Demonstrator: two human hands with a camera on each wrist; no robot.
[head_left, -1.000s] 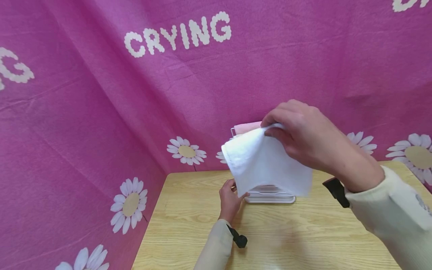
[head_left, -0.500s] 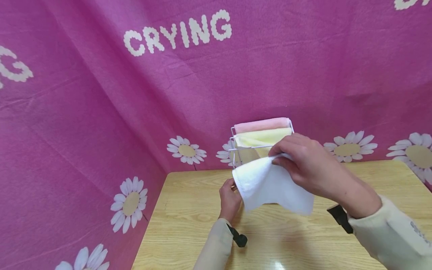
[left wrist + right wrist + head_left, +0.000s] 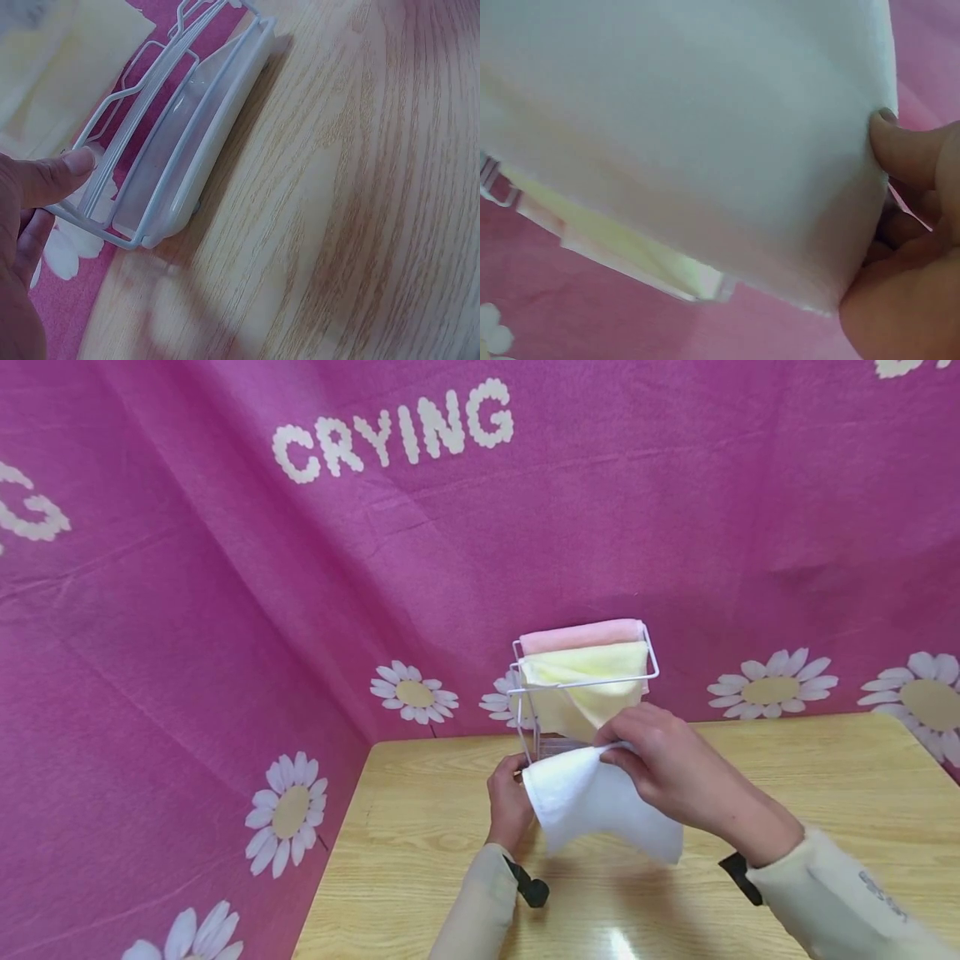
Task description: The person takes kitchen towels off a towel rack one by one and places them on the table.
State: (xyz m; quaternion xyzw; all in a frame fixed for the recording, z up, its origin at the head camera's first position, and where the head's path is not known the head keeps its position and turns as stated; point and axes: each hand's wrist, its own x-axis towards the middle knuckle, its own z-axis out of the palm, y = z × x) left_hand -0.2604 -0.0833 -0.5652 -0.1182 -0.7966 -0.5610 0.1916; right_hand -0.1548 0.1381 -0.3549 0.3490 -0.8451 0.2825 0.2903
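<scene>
My right hand (image 3: 667, 768) pinches the upper edge of a white towel (image 3: 592, 797) between thumb and fingers. The towel hangs in front of a white wire rack (image 3: 619, 680), below its front bar. Over the rack's rear bars are draped a pink towel (image 3: 581, 637) and, before it, a yellow towel (image 3: 618, 664) with a crooked fold. Low on the rack's left side, my left hand (image 3: 510, 806) grips the wire frame, thumb on top in the left wrist view. A white drip tray (image 3: 214, 154) forms the rack's base; in the head view the white towel mostly hides it.
The rack stands near the back of a light wooden table (image 3: 420, 835). Behind and to the left hangs a magenta cloth backdrop (image 3: 637, 527) with daisies and white lettering. A black strap (image 3: 531, 887) is at the left cuff.
My right hand has lowered the white towel from above the rack to in front of it, uncovering the yellow and pink towels. The left hand has stayed on the rack.
</scene>
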